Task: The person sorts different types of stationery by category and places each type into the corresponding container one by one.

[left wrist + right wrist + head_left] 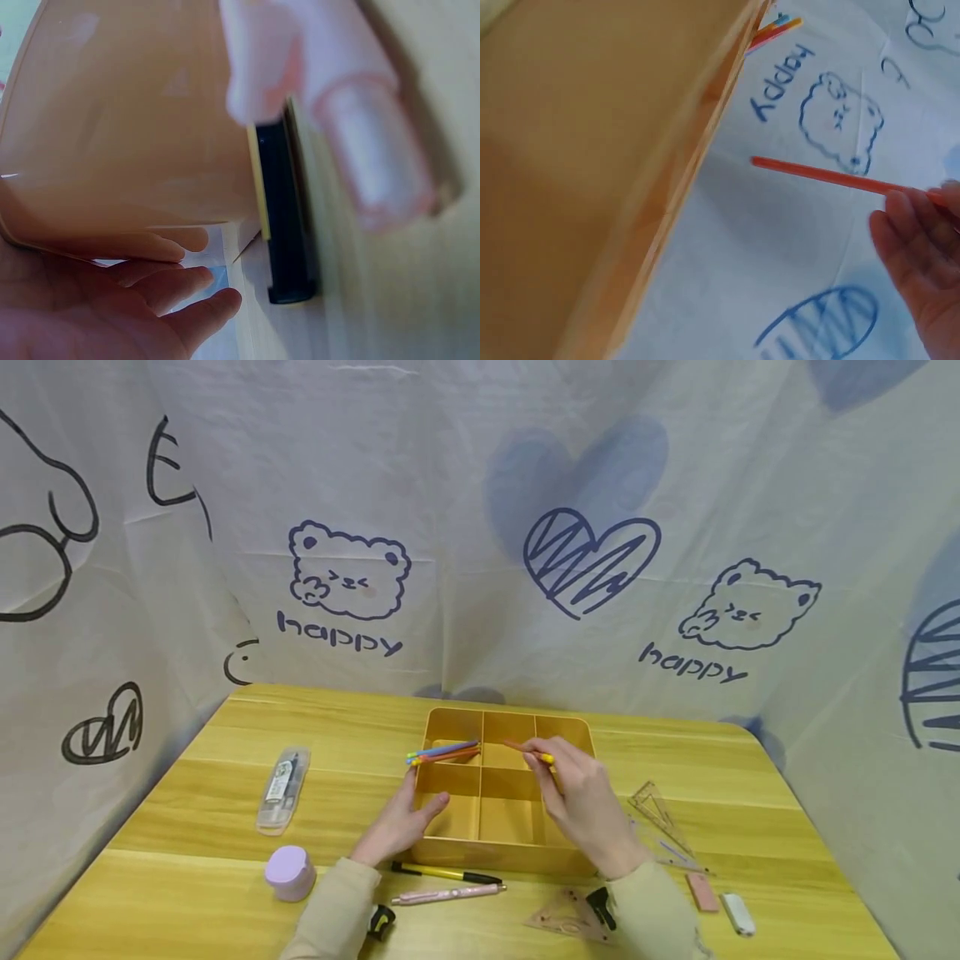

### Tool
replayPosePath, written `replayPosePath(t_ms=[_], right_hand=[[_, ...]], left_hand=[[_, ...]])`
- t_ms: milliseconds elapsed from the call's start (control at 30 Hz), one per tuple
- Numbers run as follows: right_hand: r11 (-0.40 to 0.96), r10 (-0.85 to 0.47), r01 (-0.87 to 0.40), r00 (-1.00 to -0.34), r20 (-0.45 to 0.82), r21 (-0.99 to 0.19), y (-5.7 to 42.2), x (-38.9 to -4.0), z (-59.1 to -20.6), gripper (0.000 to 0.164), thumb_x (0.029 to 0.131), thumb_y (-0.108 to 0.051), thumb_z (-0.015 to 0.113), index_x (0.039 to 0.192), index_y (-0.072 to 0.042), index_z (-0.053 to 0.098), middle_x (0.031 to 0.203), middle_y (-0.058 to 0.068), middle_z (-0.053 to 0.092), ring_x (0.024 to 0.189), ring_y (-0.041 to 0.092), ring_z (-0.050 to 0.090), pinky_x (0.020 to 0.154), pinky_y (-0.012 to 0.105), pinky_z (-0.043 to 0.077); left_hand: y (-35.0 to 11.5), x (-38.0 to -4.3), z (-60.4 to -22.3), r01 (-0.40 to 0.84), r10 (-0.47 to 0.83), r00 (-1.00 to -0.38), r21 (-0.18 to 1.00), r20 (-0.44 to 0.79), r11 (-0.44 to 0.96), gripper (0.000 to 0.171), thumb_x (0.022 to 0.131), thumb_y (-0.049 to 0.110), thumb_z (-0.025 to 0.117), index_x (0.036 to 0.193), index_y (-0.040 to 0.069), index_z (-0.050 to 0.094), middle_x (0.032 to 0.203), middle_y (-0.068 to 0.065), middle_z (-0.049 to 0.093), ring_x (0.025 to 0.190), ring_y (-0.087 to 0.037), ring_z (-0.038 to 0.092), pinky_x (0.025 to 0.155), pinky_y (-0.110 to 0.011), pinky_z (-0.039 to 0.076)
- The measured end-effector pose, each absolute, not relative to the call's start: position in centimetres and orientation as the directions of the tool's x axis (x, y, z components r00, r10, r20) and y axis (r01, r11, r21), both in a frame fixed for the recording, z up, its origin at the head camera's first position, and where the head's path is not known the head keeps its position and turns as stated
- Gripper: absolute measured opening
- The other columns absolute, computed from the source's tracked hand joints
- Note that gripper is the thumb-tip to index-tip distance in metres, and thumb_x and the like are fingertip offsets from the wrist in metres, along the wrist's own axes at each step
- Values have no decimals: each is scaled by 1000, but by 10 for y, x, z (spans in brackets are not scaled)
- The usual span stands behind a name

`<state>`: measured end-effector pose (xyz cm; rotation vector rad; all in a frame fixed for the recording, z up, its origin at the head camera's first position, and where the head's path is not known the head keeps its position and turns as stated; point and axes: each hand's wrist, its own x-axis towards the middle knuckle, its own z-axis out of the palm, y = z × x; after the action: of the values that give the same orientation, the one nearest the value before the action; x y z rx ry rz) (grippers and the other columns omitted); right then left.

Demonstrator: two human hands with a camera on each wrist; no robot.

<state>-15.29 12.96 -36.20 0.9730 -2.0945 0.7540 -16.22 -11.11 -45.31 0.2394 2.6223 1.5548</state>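
A yellow organizer box [510, 857] with several compartments stands in the middle of the table. My right hand [588, 793] pinches a slim orange pen [817, 175] with a yellow end. In the head view the pen lies over the back middle compartment. Several similar coloured pens [444, 752] slant across the box's left rim, their yellow and green ends sticking out. My left hand [397, 818] rests at the box's left side, its fingers [184, 289] fairly straight along the outer wall and its thumb over the front left compartment.
In front of the box lie a black-and-yellow pen [446, 873] and a pink pen [450, 894]. To the left are a clear case [282, 789] and a lilac round container [290, 872]. Set squares [660, 817], a pink eraser [702, 892] and a white eraser [738, 914] lie right.
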Motion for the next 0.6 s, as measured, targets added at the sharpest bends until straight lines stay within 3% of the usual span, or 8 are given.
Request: replayPosePath(t_ms=[300, 500, 600], right_hand=[[654, -618, -756, -509, 599, 32, 88, -170, -353, 11, 89, -11, 67, 97, -3, 69, 81, 0, 63, 63, 12, 57, 50, 25, 55], [667, -675, -730, -510, 533, 146, 70, -180, -358, 11, 86, -12, 71, 95, -7, 68, 82, 1, 65, 65, 15, 59, 47, 25, 54], [693, -676, -697, -541, 500, 183, 64, -185, -360, 9, 85, -11, 71, 92, -9, 66, 79, 0, 63, 62, 17, 58, 42, 27, 51]], left_hand=[[-112, -163, -456, 113, 180, -983, 883, 33, 456, 78, 99, 26, 52, 149, -12, 6, 149, -38, 15, 134, -49, 20, 111, -62, 17], [-111, -165, -459, 132, 188, -981, 892, 54, 431, 75, 99, 24, 53, 150, -9, 8, 150, -36, 18, 134, -47, 21, 111, -61, 18], [-112, -166, -458, 129, 186, -981, 894, 52, 430, 76, 99, 23, 52, 150, -10, 7, 150, -37, 16, 135, -47, 19, 111, -61, 17]])
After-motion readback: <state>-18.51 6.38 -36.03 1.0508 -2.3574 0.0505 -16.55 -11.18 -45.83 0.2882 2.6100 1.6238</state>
